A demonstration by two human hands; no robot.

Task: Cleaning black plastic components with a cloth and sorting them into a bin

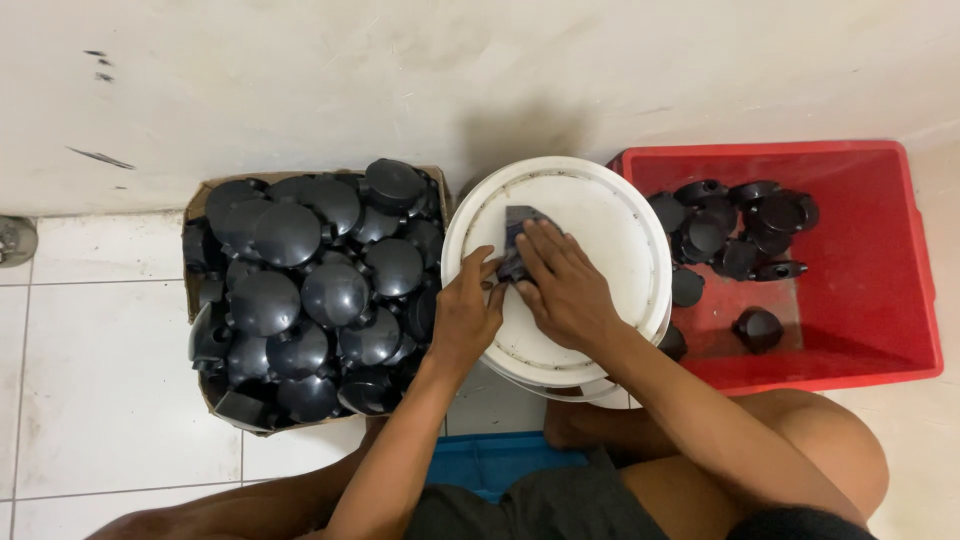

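Observation:
A white round bucket lid (610, 215) lies in front of me between two containers. My left hand (466, 312) and my right hand (562, 282) both rest on it and pinch a small dark piece (517, 228), part sticking out above the fingers, the rest hidden under them. A cardboard box (196, 200) at the left is heaped with several round black plastic caps (300, 290).
A red plastic crate (880, 300) at the right holds several black caps (735, 230). A white wall runs behind everything. White floor tiles lie at the left, with a metal drain (14, 240) at the far left edge. A blue stool (490, 462) shows between my legs.

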